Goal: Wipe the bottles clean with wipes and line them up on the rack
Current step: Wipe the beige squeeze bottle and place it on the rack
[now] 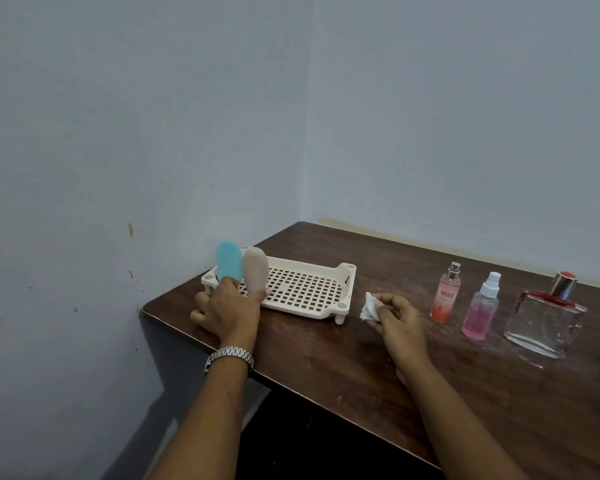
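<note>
A dark brown wooden table (pixel 326 358) fills a corner between pale blue-grey walls (pixel 118 133) and carries a cream perforated rack (pixel 349 275). At the rack's left end, a blue bottle (pixel 228 259) with a rounded top stands upright, and a beige bottle (pixel 255 268) is just beside it. The left hand (pixel 227 311), wearing a metal wristwatch (pixel 229 356), grasps the beige bottle's base. Just right of the rack, the right hand (pixel 395 320) pinches a crumpled white wipe (pixel 369 306). Farther right of the rack stand an orange spray bottle (pixel 445 296), a pink spray bottle (pixel 480 310) and a square clear glass bottle (pixel 544 320)
</note>
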